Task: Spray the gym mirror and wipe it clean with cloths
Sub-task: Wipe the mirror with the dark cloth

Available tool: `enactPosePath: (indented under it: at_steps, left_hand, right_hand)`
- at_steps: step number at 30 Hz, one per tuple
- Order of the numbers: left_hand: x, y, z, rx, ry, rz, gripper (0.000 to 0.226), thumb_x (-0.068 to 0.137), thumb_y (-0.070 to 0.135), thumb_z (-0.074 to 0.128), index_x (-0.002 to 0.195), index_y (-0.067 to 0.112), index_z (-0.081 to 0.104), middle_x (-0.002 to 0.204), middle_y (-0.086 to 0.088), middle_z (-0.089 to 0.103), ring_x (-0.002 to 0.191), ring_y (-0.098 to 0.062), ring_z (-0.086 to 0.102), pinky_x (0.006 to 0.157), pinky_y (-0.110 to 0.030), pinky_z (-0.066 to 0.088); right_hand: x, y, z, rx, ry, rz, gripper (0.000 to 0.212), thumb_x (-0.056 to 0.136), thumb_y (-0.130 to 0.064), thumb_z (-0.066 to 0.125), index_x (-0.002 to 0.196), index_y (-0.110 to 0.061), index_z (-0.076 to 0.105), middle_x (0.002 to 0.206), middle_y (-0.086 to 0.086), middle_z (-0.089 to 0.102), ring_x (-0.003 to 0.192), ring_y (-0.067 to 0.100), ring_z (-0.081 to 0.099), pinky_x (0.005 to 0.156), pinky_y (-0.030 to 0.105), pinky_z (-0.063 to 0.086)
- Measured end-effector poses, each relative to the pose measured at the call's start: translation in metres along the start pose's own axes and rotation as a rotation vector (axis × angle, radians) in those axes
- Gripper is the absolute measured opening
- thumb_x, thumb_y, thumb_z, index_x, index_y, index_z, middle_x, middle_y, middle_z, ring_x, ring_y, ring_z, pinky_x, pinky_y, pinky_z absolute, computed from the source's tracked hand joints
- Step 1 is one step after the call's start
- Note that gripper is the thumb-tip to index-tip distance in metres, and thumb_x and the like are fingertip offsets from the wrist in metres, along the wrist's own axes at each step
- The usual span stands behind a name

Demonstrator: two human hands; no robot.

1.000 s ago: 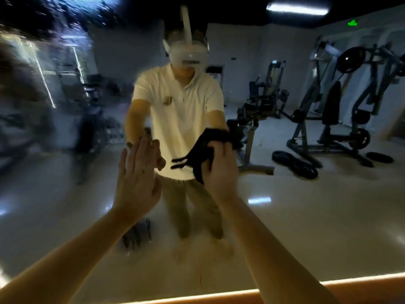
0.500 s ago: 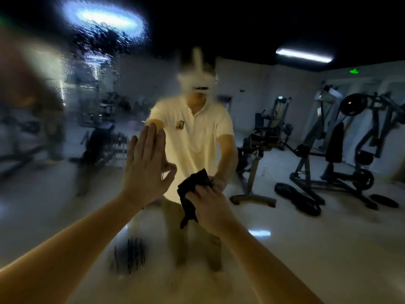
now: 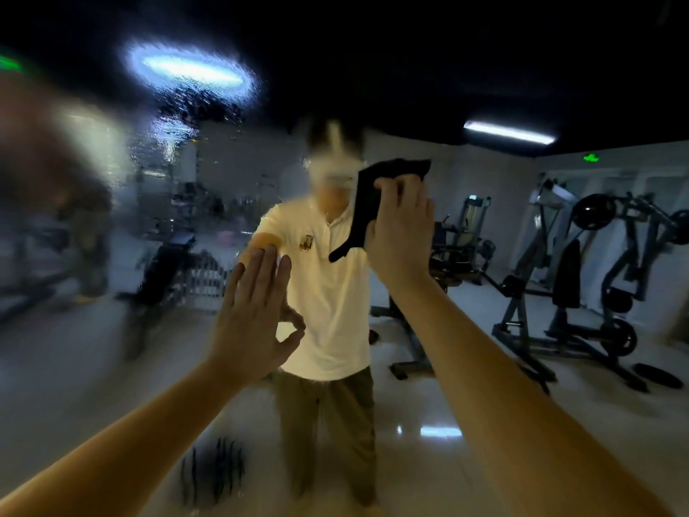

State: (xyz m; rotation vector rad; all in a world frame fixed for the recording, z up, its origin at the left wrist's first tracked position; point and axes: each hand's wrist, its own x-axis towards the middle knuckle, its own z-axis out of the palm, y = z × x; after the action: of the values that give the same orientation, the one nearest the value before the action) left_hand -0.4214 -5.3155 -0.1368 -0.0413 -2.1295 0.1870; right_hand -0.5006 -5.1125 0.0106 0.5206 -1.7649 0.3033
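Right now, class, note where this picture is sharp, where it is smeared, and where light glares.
Head view: the mirror is smeared and hazy on the left, with droplets round a haloed ceiling light; head view again, the right side shows the weight machines fairly crisply, and the right hand gripping the black cloth is sharp.

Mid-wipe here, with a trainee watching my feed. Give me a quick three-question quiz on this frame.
1. True or false: the left hand is flat, fingers straight, holding nothing.
2. Multiple choice: the black cloth is gripped by A) the left hand, B) the right hand, C) neither hand.
3. Fill in: the blurry, droplet-covered part of the mirror lies on the ____ side of the view.

Key: 1 true; 2 B; 3 left.
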Motion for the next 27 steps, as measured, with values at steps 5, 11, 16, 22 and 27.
enactPosePath:
  at_steps: [5, 11, 16, 22, 27]
  left_hand:
    - [0.002, -0.003, -0.008, 0.022, -0.041, 0.024, 0.109, 0.086, 0.066, 0.05, 0.166, 0.003, 0.011, 0.172, -0.023, 0.008, 0.16, -0.04, 0.01, 0.124, -0.062, 0.024]
    - [0.012, 0.001, -0.035, -0.059, 0.097, -0.004, 0.08, 0.093, 0.05, 0.052, 0.156, 0.006, 0.032, 0.157, -0.022, 0.043, 0.141, -0.045, 0.046, 0.116, -0.062, 0.038]
    - [0.074, -0.005, -0.072, -0.035, 0.258, -0.077, 0.066, 0.104, 0.051, 0.049, 0.145, 0.0, 0.049, 0.148, -0.024, 0.048, 0.129, -0.045, 0.05, 0.108, -0.056, 0.041]
    - [0.13, -0.018, -0.095, 0.043, 0.272, -0.106, 0.091, 0.105, 0.067, 0.01, 0.153, -0.005, 0.038, 0.155, -0.033, 0.041, 0.142, -0.05, 0.042, 0.113, -0.061, 0.037]
    - [0.134, -0.039, -0.075, -0.029, 0.244, -0.241, 0.095, 0.094, 0.07, 0.032, 0.162, 0.003, 0.03, 0.17, -0.019, 0.025, 0.156, -0.04, 0.023, 0.126, -0.057, 0.023]
  right_hand:
    - [-0.058, -0.027, 0.008, 0.085, -0.207, -0.373, 0.033, 0.086, -0.021, 0.054, 0.117, -0.011, 0.062, 0.113, 0.014, 0.057, 0.104, 0.035, 0.057, 0.094, 0.048, 0.047]
    - [-0.023, 0.032, -0.016, 0.027, -0.182, -0.192, 0.046, 0.078, -0.013, 0.071, 0.123, -0.012, 0.06, 0.118, 0.014, 0.053, 0.107, 0.033, 0.054, 0.092, 0.046, 0.05]
    - [0.033, 0.048, -0.023, 0.004, 0.011, -0.006, 0.049, 0.083, -0.009, 0.065, 0.131, -0.01, 0.056, 0.14, 0.017, 0.049, 0.126, 0.036, 0.044, 0.104, 0.044, 0.039]
    - [0.04, -0.013, 0.019, 0.121, 0.092, -0.311, 0.047, 0.088, -0.013, 0.066, 0.133, -0.008, 0.059, 0.149, 0.018, 0.052, 0.13, 0.038, 0.046, 0.114, 0.05, 0.034]
    - [0.039, 0.025, 0.011, 0.065, 0.064, -0.43, 0.051, 0.091, -0.017, 0.059, 0.141, -0.012, 0.055, 0.157, 0.017, 0.045, 0.141, 0.034, 0.04, 0.125, 0.045, 0.018]
